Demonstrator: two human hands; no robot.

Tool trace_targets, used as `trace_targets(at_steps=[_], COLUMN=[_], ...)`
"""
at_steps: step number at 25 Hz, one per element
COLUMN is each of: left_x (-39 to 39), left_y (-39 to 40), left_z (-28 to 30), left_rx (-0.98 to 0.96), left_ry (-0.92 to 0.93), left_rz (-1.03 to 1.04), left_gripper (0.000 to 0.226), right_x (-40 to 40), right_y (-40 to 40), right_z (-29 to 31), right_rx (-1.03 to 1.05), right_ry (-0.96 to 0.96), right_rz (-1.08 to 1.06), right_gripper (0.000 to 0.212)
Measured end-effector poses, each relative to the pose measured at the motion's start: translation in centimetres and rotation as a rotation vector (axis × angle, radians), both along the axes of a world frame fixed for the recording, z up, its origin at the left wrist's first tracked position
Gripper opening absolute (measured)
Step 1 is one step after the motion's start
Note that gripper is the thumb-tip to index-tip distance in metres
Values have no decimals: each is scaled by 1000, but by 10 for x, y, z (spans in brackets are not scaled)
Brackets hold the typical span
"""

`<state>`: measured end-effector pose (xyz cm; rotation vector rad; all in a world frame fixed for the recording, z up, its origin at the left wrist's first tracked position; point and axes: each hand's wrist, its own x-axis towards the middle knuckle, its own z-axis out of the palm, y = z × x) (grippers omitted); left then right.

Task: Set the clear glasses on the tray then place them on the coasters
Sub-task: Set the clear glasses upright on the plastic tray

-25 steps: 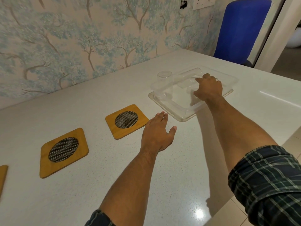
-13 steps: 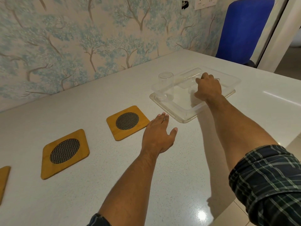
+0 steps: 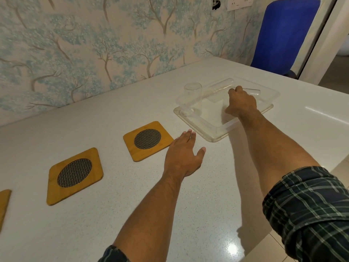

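Head view: a white speckled table (image 3: 113, 214) runs along a wall papered with pale blue trees. At the far right of the table sits a clear tray (image 3: 213, 134). One clear glass (image 3: 192, 97) stands upright in the tray's far left corner. A second glass (image 3: 252, 91) lies on its side farther right in the tray, partly hidden. The right hand (image 3: 242, 104) reaches into the tray, its fingers curled around the near end of this lying glass; how firm the grip is cannot be told. The left hand (image 3: 184, 156) rests flat on the table, fingers spread loosely, holding nothing, just beside the nearest coaster (image 3: 148, 140). A second wooden coaster (image 3: 74, 175) lies farther left, and the edge of a third (image 3: 3, 205) shows at the left border. All visible coasters are bare. A blue chair (image 3: 283, 35) stands beyond the table's far right corner.
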<state>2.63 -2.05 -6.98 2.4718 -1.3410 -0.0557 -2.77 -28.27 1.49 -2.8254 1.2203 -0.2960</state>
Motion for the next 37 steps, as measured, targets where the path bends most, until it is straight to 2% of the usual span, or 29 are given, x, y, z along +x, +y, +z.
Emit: trace_targets(at_steps=[3, 8, 13, 16, 23, 27, 31, 37], left_x=[-5, -14, -17, -15, -4, -2, -1, -9], left_y=[-3, -3, -9, -10, -6, 1, 4, 3], left_z=[-1, -3, 1, 4, 3, -4, -6, -7], left_rx=[7, 8, -7, -21, -19, -5, -7, -13], left_ry=[7, 16, 12, 3, 3, 8, 11, 27], left_rz=[-9, -26, -45, -44, -11, 9, 9, -5], left_gripper=[80, 81, 79, 77, 78, 80, 82, 82], right_x=[-5, -16, -19, -17, 1, 13, 24, 29], right_y=[-14, -30, -34, -34, -23, -11, -1, 4], right_z=[7, 10, 16, 19, 13, 8, 7, 1], right_rx=[-66, 33, -93, -37, 41, 20, -44, -63], right_ry=[17, 145, 57, 97, 139, 137, 219, 324], right_rz=[-10, -5, -41, -68, 7, 83, 170, 171], right_gripper=[78, 83, 79, 86, 82, 83, 87, 96])
